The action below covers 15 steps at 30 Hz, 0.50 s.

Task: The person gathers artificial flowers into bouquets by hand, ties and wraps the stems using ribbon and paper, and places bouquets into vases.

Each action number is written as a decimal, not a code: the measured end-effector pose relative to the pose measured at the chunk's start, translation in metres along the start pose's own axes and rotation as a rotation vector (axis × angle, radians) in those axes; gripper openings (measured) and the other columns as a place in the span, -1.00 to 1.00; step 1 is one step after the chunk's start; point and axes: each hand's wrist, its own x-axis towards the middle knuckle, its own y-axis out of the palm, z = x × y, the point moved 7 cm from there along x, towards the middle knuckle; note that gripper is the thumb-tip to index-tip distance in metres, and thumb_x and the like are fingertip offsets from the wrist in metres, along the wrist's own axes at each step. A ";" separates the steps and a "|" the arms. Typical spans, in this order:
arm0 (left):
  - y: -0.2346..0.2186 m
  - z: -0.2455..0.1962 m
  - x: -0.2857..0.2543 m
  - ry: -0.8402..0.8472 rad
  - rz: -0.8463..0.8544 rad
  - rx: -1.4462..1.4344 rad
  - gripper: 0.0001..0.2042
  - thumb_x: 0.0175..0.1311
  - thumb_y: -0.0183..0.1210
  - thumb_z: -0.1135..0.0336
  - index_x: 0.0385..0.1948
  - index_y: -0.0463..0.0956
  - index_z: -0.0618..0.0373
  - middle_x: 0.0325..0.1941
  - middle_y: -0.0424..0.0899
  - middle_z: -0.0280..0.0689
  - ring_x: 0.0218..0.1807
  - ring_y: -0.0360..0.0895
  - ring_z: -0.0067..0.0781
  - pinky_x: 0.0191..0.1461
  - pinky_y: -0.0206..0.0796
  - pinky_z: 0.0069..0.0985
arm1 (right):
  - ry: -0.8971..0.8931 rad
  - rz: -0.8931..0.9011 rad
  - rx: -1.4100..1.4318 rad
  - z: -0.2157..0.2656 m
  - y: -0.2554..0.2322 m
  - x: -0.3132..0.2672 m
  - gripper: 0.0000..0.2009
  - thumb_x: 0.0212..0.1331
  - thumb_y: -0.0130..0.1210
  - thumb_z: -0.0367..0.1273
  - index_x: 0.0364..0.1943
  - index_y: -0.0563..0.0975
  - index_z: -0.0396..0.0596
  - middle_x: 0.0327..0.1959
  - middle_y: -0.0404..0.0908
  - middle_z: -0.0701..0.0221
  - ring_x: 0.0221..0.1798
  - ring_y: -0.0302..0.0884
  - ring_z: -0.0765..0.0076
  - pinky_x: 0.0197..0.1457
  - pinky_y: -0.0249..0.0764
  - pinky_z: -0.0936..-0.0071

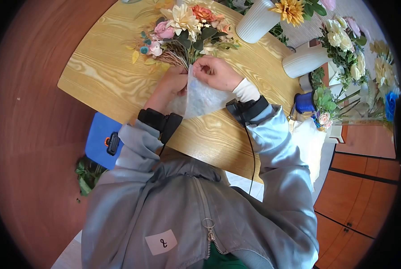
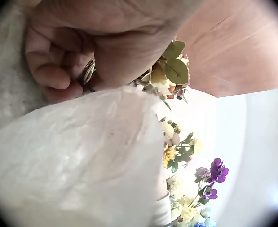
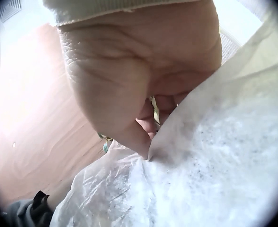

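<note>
A bouquet of artificial flowers (image 1: 182, 27), cream, orange and pink with leaves, lies toward the far side of the wooden table. Its stems run down toward the person. My left hand (image 1: 173, 84) grips the stem bundle just below the blooms; the left wrist view shows its fingers curled round the stems. Thin white wrapping paper (image 1: 205, 99) covers the lower stems and hangs in a cone toward me. Up at the paper's top edge, my right hand (image 1: 216, 74) pinches it between thumb and fingers, as the right wrist view (image 3: 129, 94) shows closely.
White ribbed vases (image 1: 256, 24) with flowers stand at the back right. A blue ribbon spool (image 1: 304, 102) sits by the right table edge, near small flowers and pale sheets (image 1: 308, 139). Left of the table is a blue case (image 1: 97, 142), with greenery (image 1: 87, 177) on the floor.
</note>
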 end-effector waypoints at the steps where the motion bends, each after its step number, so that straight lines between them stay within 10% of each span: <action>1: 0.001 -0.001 -0.002 -0.001 0.001 -0.002 -0.87 -0.13 0.18 0.39 -0.62 0.41 0.20 -0.73 0.40 -0.35 -0.76 0.28 -0.61 -0.76 0.04 -0.62 | 0.018 -0.016 0.023 -0.002 0.000 0.000 -0.88 -0.09 0.03 -0.41 -0.46 0.48 -0.15 -0.51 0.47 0.30 -0.46 0.44 0.34 -0.35 0.38 0.48; 15: -0.006 0.002 0.002 0.061 0.007 -0.003 -0.82 -0.12 0.22 0.39 -0.47 0.48 0.24 -0.58 0.51 -0.33 -0.64 0.41 -0.59 -0.64 0.21 -0.64 | 0.117 0.093 0.421 -0.006 0.002 -0.012 -0.78 0.02 0.03 -0.35 -0.24 0.47 -0.14 -0.39 0.47 0.40 -0.37 0.39 0.53 -0.27 0.35 0.61</action>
